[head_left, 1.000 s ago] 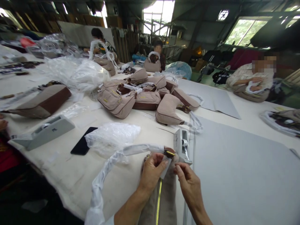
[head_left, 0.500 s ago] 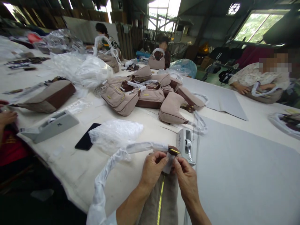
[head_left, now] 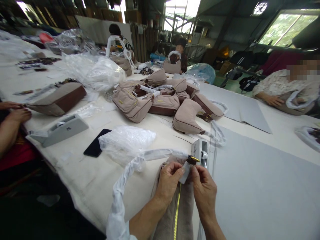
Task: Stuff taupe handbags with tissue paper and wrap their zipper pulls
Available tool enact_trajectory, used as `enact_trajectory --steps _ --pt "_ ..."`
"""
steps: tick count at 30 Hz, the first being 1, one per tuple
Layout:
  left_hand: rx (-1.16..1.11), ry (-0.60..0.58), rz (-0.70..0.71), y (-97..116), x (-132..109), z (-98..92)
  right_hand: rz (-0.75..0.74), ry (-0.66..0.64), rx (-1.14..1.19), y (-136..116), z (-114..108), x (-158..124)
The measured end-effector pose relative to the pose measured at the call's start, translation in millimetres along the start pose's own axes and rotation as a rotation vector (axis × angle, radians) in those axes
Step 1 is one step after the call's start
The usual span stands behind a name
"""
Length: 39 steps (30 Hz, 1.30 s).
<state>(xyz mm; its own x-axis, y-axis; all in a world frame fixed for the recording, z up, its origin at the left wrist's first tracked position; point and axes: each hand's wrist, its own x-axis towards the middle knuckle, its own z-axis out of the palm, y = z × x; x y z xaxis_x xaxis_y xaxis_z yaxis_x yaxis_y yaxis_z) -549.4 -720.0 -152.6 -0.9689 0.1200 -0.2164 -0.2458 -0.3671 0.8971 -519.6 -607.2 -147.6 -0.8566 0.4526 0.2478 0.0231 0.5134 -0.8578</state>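
Note:
A beige handbag (head_left: 182, 216) with a gold zipper lies right in front of me at the table's near edge. Its strap (head_left: 130, 173), wrapped in white paper, arches off to the left. My left hand (head_left: 168, 181) pinches a small white piece of wrapping (head_left: 184, 171) at the strap's brown end with its gold fitting (head_left: 193, 159). My right hand (head_left: 205, 190) is closed on the same spot from the right, fingertips meeting those of the left.
A pile of beige handbags (head_left: 162, 100) lies mid-table, with a crumpled plastic bag (head_left: 126, 141), a black phone (head_left: 96, 147) and two grey tape dispensers (head_left: 62, 130) (head_left: 202, 150). Grey sheet (head_left: 262, 186) covers the right. Other people work at left, far end and right.
My right hand came in from apart to meet the left at the strap's end. The view shifted slightly, and a person's hands at left moved into sight.

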Motion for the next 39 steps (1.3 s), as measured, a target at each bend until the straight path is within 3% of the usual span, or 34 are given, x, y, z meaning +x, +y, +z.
enact_trajectory --steps 2,3,5,7,11,18,25,30,39 --pt "0.053 -0.024 0.040 -1 3 2.5 -0.321 0.004 -0.171 -2 -12 11" --pt "0.083 -0.037 0.058 -2 4 3.2 -0.502 -0.066 -0.274 -5 -19 19" --pt "0.129 -0.055 0.093 -4 5 3.6 -0.795 -0.317 -0.516 -16 -29 37" --pt "0.146 -0.064 0.119 -5 5 3.3 -0.910 -0.546 -0.790 -30 -34 55" --pt "0.008 -0.090 0.070 -6 6 3.1 -0.835 -0.743 -1.068 -48 -32 75" --pt "-0.228 0.043 -0.122 -8 11 9.1 -0.787 -0.738 -0.877 -31 -25 75" --pt "-0.136 0.053 0.044 -12 11 14.4 -0.796 -0.799 -0.885 -37 -25 83" --pt "-0.089 0.034 0.044 -17 10 9.7 -0.754 -0.841 -0.781 -37 -27 86" --pt "0.040 0.035 0.133 -12 4 3.4 -0.777 -0.772 -0.525 -16 -25 83"
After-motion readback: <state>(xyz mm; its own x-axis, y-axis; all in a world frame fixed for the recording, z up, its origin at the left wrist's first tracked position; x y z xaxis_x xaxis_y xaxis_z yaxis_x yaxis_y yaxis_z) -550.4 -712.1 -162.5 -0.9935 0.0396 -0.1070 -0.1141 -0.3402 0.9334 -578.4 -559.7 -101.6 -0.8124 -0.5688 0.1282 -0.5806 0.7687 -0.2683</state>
